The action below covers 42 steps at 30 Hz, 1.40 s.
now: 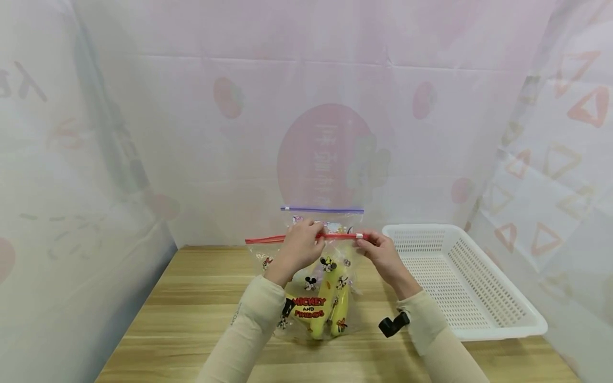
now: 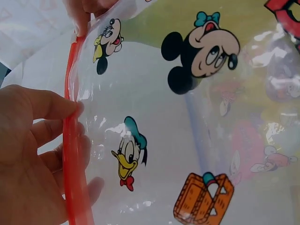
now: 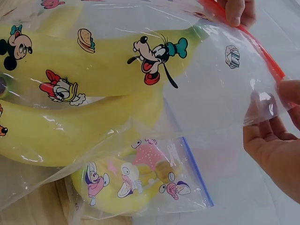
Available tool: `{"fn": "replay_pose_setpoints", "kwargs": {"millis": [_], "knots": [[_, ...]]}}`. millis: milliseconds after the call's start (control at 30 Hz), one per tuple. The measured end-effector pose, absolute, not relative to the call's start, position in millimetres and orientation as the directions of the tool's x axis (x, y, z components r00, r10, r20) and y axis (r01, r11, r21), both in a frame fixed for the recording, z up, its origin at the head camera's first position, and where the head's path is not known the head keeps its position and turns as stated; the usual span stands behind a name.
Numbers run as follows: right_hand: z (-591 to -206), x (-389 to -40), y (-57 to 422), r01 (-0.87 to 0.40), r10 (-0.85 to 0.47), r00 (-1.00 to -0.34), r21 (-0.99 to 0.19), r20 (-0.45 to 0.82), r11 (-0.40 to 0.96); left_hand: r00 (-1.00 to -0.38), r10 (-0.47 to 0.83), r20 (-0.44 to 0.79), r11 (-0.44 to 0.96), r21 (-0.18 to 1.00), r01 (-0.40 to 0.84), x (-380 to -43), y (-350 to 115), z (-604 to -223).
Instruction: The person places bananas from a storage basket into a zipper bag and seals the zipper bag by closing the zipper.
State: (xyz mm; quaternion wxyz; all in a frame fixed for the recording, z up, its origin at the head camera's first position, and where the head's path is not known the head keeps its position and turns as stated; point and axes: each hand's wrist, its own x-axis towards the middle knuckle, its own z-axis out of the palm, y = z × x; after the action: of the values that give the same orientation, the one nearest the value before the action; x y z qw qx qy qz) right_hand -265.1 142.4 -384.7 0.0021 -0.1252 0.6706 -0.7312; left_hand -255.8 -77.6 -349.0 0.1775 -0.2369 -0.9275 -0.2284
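Observation:
A clear zip bag printed with cartoon characters stands upright at the table's middle, with yellow bananas inside. Along its top runs a red zip strip, with a white slider near the right end. My left hand pinches the strip around its middle, thumb on one side and fingers behind the plastic in the left wrist view. At the right end, beside the slider, my right hand pinches the strip between thumb and fingers. Behind stands a second printed bag with a purple zip, something yellow inside.
To the right, a white plastic basket with perforated walls sits on the wooden table. Printed pale curtains surround the table at the back and both sides.

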Motion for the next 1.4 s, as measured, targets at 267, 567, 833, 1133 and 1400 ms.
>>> {"fn": "replay_pose_setpoints", "kwargs": {"millis": [267, 567, 833, 1133, 1400], "knots": [[-391, -265, 150, -0.137, -0.177, -0.966, -0.956, 0.187, -0.258, -0.829, 0.389, 0.401, 0.755, 0.377, 0.536, -258, -67, -346], [-392, -264, 151, -0.157, -0.162, -0.965, -0.95, 0.206, -0.27, -0.805, 0.432, 0.406, 0.731, 0.365, 0.576, -258, -44, -341], [-394, -265, 154, -0.161, -0.181, -0.96, -0.948, 0.216, -0.276, -0.8, 0.432, 0.415, 0.73, 0.36, 0.581, -259, -27, -340], [-391, -264, 153, -0.176, -0.214, -0.946, -0.941, 0.243, -0.288, -0.804, 0.399, 0.441, 0.748, 0.351, 0.564, -262, -17, -343], [-392, -265, 152, -0.223, -0.194, -0.943, -0.946, 0.271, -0.237, -0.798, 0.401, 0.449, 0.765, 0.315, 0.562, -263, -15, -345]]}}
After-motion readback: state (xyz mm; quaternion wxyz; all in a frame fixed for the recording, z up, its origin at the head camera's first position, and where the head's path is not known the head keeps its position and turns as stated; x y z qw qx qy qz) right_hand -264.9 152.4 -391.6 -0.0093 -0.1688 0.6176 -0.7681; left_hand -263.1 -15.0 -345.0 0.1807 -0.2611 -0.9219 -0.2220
